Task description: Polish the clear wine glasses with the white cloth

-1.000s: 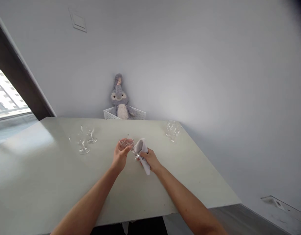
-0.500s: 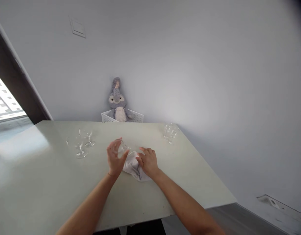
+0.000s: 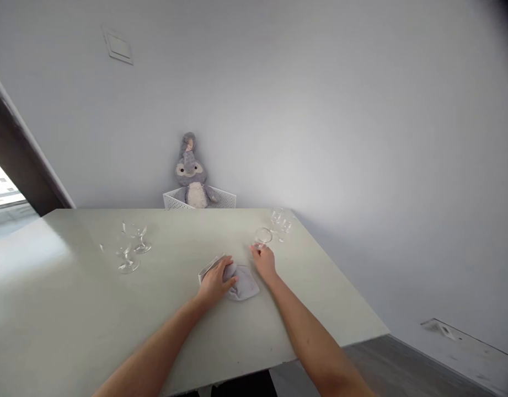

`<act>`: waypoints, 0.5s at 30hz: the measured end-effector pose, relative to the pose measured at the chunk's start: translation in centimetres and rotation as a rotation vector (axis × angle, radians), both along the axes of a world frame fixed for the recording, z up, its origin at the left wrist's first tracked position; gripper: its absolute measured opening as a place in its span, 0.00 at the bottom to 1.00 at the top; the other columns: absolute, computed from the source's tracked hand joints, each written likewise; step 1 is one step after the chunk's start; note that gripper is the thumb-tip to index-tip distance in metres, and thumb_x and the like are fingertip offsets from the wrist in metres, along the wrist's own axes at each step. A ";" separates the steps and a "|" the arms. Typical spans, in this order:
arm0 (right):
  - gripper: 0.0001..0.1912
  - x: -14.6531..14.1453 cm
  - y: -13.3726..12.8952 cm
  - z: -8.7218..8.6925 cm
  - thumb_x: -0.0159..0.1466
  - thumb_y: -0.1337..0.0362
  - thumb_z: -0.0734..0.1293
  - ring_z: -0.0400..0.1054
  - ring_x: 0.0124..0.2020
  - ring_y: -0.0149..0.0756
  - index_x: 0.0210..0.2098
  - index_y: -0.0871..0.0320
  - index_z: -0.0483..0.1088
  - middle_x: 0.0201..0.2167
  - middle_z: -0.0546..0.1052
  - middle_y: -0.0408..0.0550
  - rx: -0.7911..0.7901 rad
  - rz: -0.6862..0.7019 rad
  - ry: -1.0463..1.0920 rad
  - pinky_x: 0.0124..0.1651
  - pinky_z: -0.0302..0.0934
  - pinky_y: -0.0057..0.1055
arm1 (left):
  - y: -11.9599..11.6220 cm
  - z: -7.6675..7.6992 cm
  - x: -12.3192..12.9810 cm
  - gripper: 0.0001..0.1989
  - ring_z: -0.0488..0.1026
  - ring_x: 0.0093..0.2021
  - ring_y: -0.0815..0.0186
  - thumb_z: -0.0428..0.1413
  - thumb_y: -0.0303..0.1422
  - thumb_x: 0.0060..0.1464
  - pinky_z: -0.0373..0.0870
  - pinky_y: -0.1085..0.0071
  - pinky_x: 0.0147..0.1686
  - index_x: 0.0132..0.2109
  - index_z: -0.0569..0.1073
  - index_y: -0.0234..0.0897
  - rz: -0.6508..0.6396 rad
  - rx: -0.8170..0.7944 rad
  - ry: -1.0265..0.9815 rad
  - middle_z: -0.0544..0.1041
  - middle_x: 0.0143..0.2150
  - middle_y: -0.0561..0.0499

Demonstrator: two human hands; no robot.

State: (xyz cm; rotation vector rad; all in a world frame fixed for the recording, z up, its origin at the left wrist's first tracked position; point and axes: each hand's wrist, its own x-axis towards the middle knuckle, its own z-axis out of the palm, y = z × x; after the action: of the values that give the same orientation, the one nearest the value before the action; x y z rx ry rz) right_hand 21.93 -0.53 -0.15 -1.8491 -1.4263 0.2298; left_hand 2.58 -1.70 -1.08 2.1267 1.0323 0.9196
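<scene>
found: glass (image 3: 263, 236) in right hand (image 3: 265, 261), just right of frame centre, at the far half of the table (image 3: 92, 331). record right grip as closed, with fingers curled in around the lower part of the glass and round rim showing beyond the knuckles. found left hand (image 3: 214, 284) laid over cloth (image 3: 245, 285) at lower centre of frame, with fingers bent and loosely spread, thumb apart from them. cannot tell, through such clear glass and past screened fingertips, of any tilt, any contact of foot with table, or any pinch of left fingers on cloth.

note right pair (image 3: 277, 216) of glasses just beside the held one, toward the table's far right corner. note left pair (image 3: 128, 267) upright at left of frame, well apart from both hands. note toy (image 3: 191, 176) in basket (image 3: 228, 199), above frame centre and slightly left.

judge step in hand as placement of glass beside right pair, with cloth down on table. judge next move to call for level foot, gentle release and a safe gap from right pair. rate a knock there as likeliest fault.
</scene>
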 end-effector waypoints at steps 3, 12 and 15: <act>0.15 2.9 1.0 -0.5 0.59 0.58 0.58 0.67 0.36 0.37 0.37 0.61 0.70 0.34 0.74 0.52 -0.063 -0.112 0.028 0.37 0.55 0.29 | 0.2 -0.4 0.0 0.21 0.65 0.51 0.58 0.54 0.36 0.48 0.59 0.61 0.50 0.52 0.66 0.43 -0.065 0.051 0.146 0.69 0.51 0.48; 0.14 4.7 2.7 -1.9 0.59 0.58 0.56 0.66 0.32 0.37 0.32 0.59 0.69 0.31 0.73 0.50 -0.140 -0.215 0.034 0.31 0.53 0.28 | -0.1 0.1 0.2 0.19 0.65 0.50 0.58 0.54 0.34 0.48 0.60 0.62 0.50 0.49 0.68 0.44 -0.128 0.093 0.148 0.71 0.49 0.49; 0.14 5.1 3.9 -1.8 0.59 0.58 0.56 0.65 0.31 0.36 0.31 0.58 0.69 0.30 0.73 0.48 -0.155 -0.225 0.034 0.29 0.52 0.28 | 0.0 0.0 0.2 0.19 0.65 0.51 0.59 0.53 0.34 0.48 0.59 0.62 0.50 0.49 0.68 0.44 -0.116 0.098 0.182 0.70 0.50 0.50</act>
State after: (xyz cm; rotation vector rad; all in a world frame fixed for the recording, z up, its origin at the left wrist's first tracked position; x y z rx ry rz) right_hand 27.03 3.35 -1.98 -2.1040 -1.1930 0.2639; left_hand 2.76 -1.68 -1.03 2.3605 0.9560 0.7463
